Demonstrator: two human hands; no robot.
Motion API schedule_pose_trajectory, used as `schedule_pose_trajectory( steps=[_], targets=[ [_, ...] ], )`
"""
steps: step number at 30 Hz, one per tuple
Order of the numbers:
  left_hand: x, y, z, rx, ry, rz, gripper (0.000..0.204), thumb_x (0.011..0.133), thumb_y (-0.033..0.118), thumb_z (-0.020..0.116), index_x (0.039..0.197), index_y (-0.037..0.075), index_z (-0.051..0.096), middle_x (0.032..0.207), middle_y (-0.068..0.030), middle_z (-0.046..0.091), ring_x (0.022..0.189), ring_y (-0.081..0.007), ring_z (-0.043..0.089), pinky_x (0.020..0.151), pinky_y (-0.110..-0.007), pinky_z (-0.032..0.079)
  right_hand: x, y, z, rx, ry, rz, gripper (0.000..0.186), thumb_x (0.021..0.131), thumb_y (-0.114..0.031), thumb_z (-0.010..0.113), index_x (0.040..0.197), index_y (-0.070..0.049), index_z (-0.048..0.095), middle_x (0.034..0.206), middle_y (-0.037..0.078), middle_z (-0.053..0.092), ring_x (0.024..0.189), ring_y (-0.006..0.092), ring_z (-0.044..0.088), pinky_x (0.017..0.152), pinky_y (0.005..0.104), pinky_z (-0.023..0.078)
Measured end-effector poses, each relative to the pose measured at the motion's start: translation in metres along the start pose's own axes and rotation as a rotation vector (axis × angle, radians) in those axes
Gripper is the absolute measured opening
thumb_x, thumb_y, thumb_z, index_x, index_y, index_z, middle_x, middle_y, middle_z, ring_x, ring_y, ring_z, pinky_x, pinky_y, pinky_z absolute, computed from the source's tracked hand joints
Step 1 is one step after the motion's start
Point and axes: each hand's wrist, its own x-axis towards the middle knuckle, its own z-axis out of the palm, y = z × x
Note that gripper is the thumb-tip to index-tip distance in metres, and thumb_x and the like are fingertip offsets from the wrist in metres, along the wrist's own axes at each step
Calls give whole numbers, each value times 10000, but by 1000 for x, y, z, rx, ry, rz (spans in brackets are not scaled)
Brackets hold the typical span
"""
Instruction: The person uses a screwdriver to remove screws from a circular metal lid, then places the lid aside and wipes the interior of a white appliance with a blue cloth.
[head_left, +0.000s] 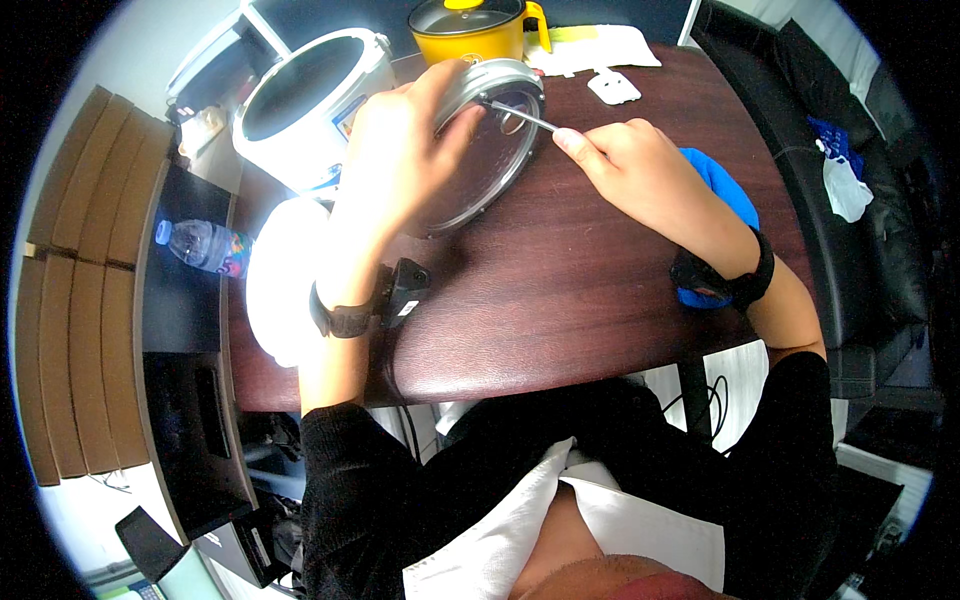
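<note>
On the far left, brown boxes [85, 290] are standing in a stack, and beside them a bottle [207, 248] with a blue cap is lying on its side over a dark cabinet [180, 310]. A rounded white thing [280, 285] is sitting at the left edge of the table [570, 310], partly hidden by the left forearm; what it is cannot be told. Beyond it a white cooker [285, 150] is standing with its dark inside showing. The left hand [400, 130] is reaching past the cooker, its fingers curling over the upper rim of a round lid [495, 160] and its thumb lying apart from them in front. The lid, clear with a silvery rim, is leaning at a slant above the middle of the table; whether its lower edge is touching the wood cannot be told. Behind it a yellow pot [463, 42] is standing under its own glass cover. A thin metal tool [527, 117] is pointing leftward, its tip at the lid near the left thumb. White papers [600, 48] and a small white piece [613, 87] are lying behind the right hand [620, 160], which is closing around the tool's near end, thumb laid along it. A blue cloth [722, 185] is lying under the right forearm, and farther right a white bag [847, 190] is resting on a black sofa [880, 250].
</note>
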Motion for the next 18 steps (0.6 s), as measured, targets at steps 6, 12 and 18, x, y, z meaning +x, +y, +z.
schedule_pose_trajectory(
  steps=[6,12,18],
  targets=[
    [0,9,0,2,-19,-19,367,837,226,720,1144,48,628,803,-201,672,591,-293,651,584,-359,504,-1,-4,-3,-40,66,-59,534,945,-404,535,602,-3,616,574,225,569,571,410,604,563,481,499],
    [-1,0,1,-13,20,-13,356,837,222,720,1138,52,634,782,-199,672,557,-286,637,565,-347,497,-6,2,-4,-51,42,-6,523,943,-394,542,607,1,617,579,229,567,580,416,601,569,483,494],
    [0,3,2,1,1,-29,356,843,224,716,1141,47,631,787,-190,676,544,-267,633,559,-341,494,-4,-2,-4,-24,44,2,527,945,-393,535,606,2,613,580,229,567,577,423,596,566,486,491]
  ],
)
